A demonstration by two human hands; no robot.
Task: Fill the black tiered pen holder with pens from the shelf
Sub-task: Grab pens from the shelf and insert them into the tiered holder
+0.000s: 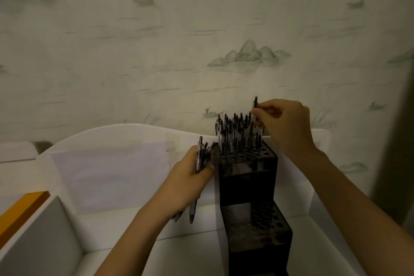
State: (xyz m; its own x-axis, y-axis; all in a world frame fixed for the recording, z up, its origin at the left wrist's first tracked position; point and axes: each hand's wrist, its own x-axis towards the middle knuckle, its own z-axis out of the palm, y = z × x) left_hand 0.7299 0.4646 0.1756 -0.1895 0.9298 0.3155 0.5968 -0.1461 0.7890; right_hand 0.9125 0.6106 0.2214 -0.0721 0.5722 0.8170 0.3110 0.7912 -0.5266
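A pale wall (156, 51) with faint green hills and boats fills the back. Below it a white shelf (125, 226) with a curved back panel carries the black holder (251, 186), which stands at its right end in stepped tiers. The top tier is crowded with upright pens (235, 134); the lower tier (264, 219) shows open holes. The left hand (190, 179), just beside the holder, grips a bundle (199, 159) of pens. The right hand (284, 123), above the top tier, pinches one pen (255, 105) upright at its far right corner.
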